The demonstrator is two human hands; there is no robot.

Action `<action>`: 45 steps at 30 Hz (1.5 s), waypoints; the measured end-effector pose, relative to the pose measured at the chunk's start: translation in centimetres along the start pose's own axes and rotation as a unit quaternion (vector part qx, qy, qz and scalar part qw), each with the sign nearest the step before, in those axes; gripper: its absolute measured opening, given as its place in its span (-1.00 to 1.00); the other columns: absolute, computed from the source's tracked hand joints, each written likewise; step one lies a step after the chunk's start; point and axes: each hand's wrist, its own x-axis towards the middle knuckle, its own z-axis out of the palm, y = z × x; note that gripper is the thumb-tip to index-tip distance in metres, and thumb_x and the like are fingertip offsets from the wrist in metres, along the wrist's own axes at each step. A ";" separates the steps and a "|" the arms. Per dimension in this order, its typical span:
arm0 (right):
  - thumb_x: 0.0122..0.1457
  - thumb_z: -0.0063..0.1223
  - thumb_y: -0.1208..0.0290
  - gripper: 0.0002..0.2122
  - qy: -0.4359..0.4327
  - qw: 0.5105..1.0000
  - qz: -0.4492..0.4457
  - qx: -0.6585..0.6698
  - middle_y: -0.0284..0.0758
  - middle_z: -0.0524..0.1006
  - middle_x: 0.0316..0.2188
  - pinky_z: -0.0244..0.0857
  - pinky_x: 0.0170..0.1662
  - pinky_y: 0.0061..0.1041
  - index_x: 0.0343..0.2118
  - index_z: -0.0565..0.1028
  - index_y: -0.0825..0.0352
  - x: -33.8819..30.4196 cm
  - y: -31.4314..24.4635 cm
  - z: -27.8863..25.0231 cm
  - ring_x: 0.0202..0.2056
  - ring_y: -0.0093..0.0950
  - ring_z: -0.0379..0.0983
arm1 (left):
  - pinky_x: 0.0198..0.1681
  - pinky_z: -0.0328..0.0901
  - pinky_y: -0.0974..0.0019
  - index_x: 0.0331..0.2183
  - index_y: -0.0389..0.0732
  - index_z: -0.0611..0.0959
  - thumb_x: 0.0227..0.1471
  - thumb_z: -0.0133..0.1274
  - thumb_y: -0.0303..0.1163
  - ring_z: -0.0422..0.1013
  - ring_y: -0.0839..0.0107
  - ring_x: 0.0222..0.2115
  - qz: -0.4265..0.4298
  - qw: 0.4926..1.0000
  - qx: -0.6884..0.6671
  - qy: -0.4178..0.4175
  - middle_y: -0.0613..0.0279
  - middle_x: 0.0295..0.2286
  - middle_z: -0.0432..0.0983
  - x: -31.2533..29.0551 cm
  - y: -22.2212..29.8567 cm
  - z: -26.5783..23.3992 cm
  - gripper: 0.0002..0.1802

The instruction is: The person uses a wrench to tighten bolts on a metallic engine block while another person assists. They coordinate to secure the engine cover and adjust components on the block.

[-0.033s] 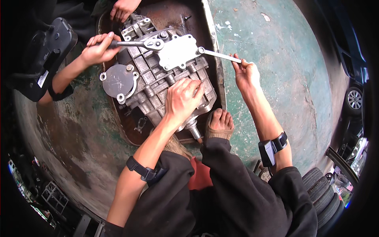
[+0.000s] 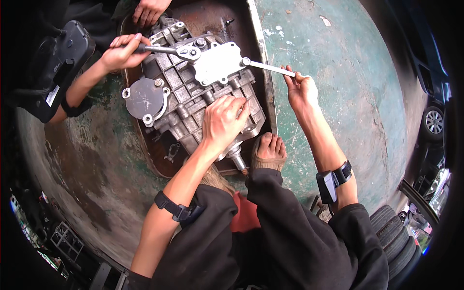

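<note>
A ribbed metal gearbox housing point(image 2: 179, 89) lies in front of me, with a bright flat cover plate point(image 2: 217, 64) on its top. My left hand point(image 2: 223, 118) rests on the near ribs, fingers bent loosely and apart, palm side hidden. In my right hand point(image 2: 302, 87) is the end of a combination wrench point(image 2: 270, 67), pinched between thumb and fingers. The wrench's ring end sits on a bolt at the plate's right edge. From the left, another person's hand point(image 2: 123, 52) grips a ratchet wrench point(image 2: 166, 50), whose head is over the plate's left edge.
The housing sits in a rusty metal tray point(image 2: 265, 63). A round dark cover point(image 2: 145, 99) is on its left, and a splined shaft point(image 2: 237, 157) points toward me. My foot point(image 2: 269, 147) stands beside the tray. The other person's second hand point(image 2: 151, 10) touches the far end.
The other person's hand has shifted slightly up and to the right with the ratchet handle. Both my hands and the combination wrench have stayed where they were.
</note>
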 end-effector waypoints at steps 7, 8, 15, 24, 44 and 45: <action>0.19 -0.36 0.79 -0.93 0.010 1.000 -0.017 -0.016 0.02 0.24 -0.14 0.39 0.09 0.23 -0.27 0.14 0.59 0.9 -0.8 1.1 0.02 0.06 0.37 | -0.35 0.42 0.20 -0.43 -0.25 0.69 -0.06 0.25 -0.41 0.53 0.16 -0.44 -0.011 1.000 -0.004 0.000 0.12 -0.46 0.60 -0.1 -0.1 0.1 -0.88; 0.19 -0.36 0.79 -0.93 0.006 1.000 0.000 -0.028 0.05 0.24 -0.14 0.38 0.09 0.25 -0.27 0.15 0.59 1.3 -1.2 1.5 0.03 0.07 0.36 | -0.35 0.42 0.20 -0.43 -0.25 0.69 -0.06 0.25 -0.41 0.53 0.16 -0.44 -0.011 1.000 -0.004 -0.001 0.12 -0.46 0.60 -0.2 -0.1 0.1 -0.88; 0.17 -0.28 0.73 -0.76 0.020 0.984 0.071 -0.164 0.14 0.28 -0.14 0.43 0.04 0.17 -0.10 0.12 0.69 4.3 -3.0 7.2 -0.05 0.03 0.42 | -0.35 0.42 0.19 -0.42 -0.25 0.69 -0.06 0.25 -0.41 0.53 0.15 -0.44 -0.003 1.000 -0.005 0.005 0.12 -0.46 0.60 -0.1 -0.2 0.2 -0.87; 0.10 0.01 0.59 -0.59 -0.135 0.895 0.013 -0.426 -0.03 0.50 -0.31 0.54 -0.12 -0.24 0.01 0.26 0.66 10.7 0.1 14.1 -0.22 -0.14 0.59 | -0.37 0.40 0.18 -0.46 -0.25 0.66 -0.05 0.24 -0.42 0.51 0.13 -0.47 0.003 1.000 0.006 0.008 0.11 -0.48 0.58 0.1 0.0 0.2 -0.88; 0.09 0.04 0.43 -0.72 -0.306 0.682 -0.138 -0.650 -0.19 0.51 -0.30 0.43 -0.09 -0.39 -0.13 0.44 0.40 6.7 5.3 17.5 -0.23 -0.34 0.52 | -0.39 0.40 0.18 -0.48 -0.26 0.65 -0.05 0.24 -0.43 0.52 0.13 -0.48 0.013 1.000 0.006 0.017 0.10 -0.50 0.59 0.2 0.0 0.4 -0.89; 0.09 0.04 0.43 -0.71 -0.306 0.678 -0.142 -0.654 -0.18 0.51 -0.29 0.43 -0.09 -0.39 -0.12 0.44 0.40 6.5 5.3 17.4 -0.22 -0.34 0.52 | -0.39 0.40 0.18 -0.48 -0.26 0.65 -0.05 0.24 -0.43 0.52 0.12 -0.48 0.013 1.000 0.008 0.017 0.10 -0.50 0.59 0.2 -0.1 0.4 -0.89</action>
